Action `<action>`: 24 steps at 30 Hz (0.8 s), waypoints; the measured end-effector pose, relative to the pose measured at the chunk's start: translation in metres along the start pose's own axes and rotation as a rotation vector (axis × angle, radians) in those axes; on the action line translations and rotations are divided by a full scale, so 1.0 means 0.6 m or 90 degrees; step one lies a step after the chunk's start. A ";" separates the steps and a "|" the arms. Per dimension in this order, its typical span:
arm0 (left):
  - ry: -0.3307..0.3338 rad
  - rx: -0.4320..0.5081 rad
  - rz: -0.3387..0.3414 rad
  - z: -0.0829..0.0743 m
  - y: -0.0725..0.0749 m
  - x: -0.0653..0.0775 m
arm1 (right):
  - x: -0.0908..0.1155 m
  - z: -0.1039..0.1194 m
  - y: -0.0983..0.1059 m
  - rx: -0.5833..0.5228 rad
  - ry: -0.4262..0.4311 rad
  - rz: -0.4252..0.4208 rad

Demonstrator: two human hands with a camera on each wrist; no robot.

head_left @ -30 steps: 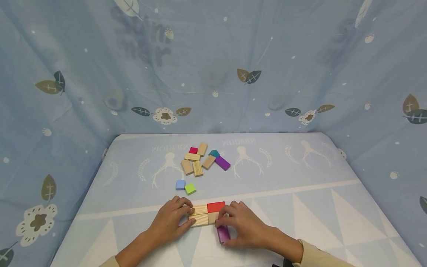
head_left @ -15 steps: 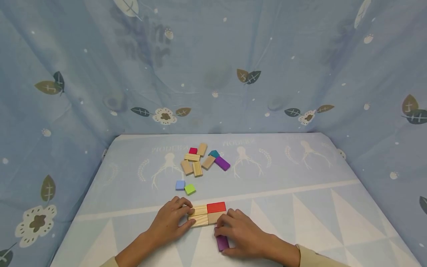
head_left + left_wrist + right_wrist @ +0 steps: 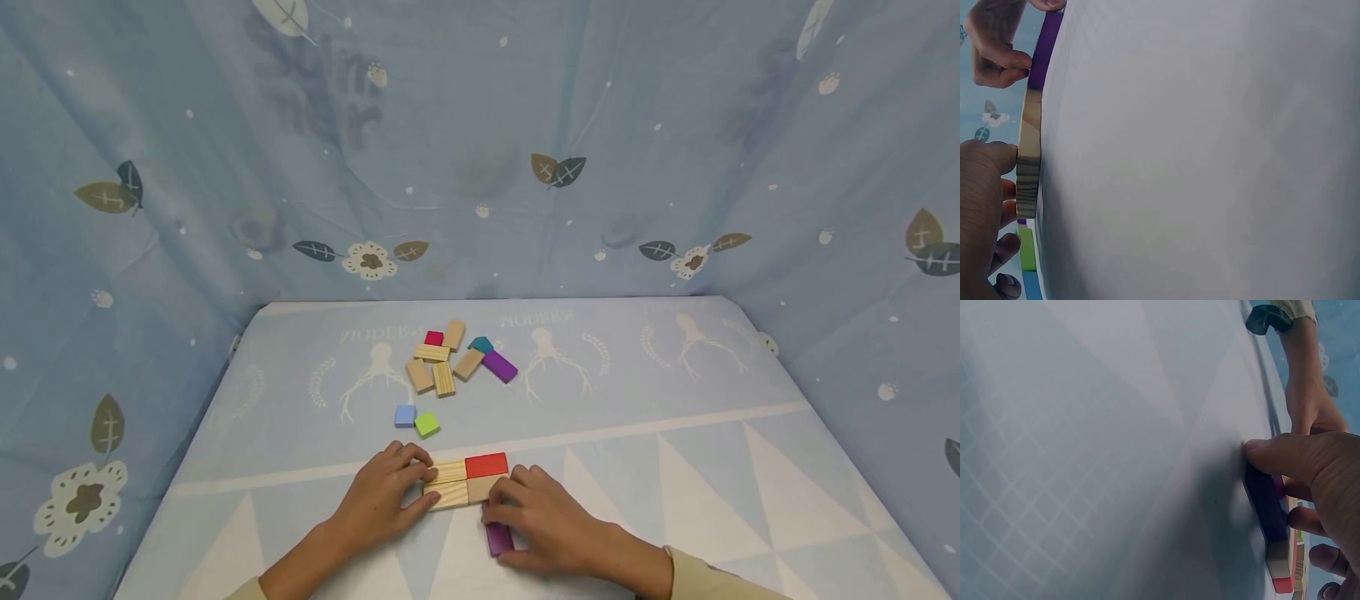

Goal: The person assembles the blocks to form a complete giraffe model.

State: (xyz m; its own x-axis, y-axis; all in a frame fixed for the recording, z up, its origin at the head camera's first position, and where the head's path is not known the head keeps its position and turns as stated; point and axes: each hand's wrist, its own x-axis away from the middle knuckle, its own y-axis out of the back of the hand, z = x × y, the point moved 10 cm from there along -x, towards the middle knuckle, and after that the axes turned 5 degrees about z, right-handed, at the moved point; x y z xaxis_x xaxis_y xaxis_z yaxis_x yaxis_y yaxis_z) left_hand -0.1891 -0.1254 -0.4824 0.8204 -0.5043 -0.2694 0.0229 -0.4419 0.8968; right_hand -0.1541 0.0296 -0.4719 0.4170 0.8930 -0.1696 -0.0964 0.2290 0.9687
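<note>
Two striped wooden blocks (image 3: 448, 495) lie side by side in the head view. A red block (image 3: 486, 465) and a plain tan block (image 3: 487, 487) continue them to the right, forming a flat rectangle. My left hand (image 3: 386, 492) holds the left end of the striped pair between thumb and fingers. With thumb and fingertips, my right hand (image 3: 551, 525) pinches a purple block (image 3: 498, 540), its long side pointing toward me. Its far end is right at the near edge of the tan block; the left wrist view shows the purple block (image 3: 1046, 50) meeting the wood end to end.
Beyond the rectangle lie a light blue block (image 3: 405, 416) and a green block (image 3: 427, 425). Farther back is a loose group of several wooden blocks (image 3: 444, 379), a crimson block (image 3: 434, 337), a teal block (image 3: 482, 344) and another purple block (image 3: 500, 367). Patterned cloth (image 3: 480, 167) walls the table.
My right hand has drawn the purple block toward me, then nudged it slightly back toward the tan block, which shows more fully now. The left hand has stayed still.
</note>
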 end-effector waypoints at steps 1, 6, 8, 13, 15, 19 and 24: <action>0.000 0.000 0.000 0.000 0.000 0.000 | 0.000 0.000 0.000 0.000 0.000 -0.001; 0.002 0.000 0.001 0.000 0.000 0.000 | 0.000 -0.003 -0.002 -0.001 -0.005 0.006; 0.002 0.001 0.001 0.000 0.001 0.000 | 0.000 -0.004 -0.003 -0.001 -0.008 0.012; 0.004 -0.002 0.002 0.000 0.002 0.000 | 0.000 -0.005 -0.004 -0.003 -0.010 0.020; 0.005 -0.002 0.003 0.000 0.002 -0.001 | 0.000 -0.007 -0.005 -0.006 -0.010 0.022; 0.011 -0.002 0.005 0.000 0.001 -0.001 | -0.001 -0.009 -0.006 -0.010 -0.014 0.025; 0.019 -0.003 0.011 0.001 -0.003 0.000 | 0.000 -0.009 -0.006 -0.014 -0.016 0.026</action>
State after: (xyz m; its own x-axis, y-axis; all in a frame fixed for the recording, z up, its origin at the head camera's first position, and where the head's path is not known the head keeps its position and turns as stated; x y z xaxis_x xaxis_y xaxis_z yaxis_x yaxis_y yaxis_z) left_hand -0.1897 -0.1248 -0.4844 0.8373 -0.4898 -0.2430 0.0109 -0.4295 0.9030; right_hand -0.1588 0.0312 -0.4763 0.4354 0.8915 -0.1252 -0.1335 0.2014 0.9704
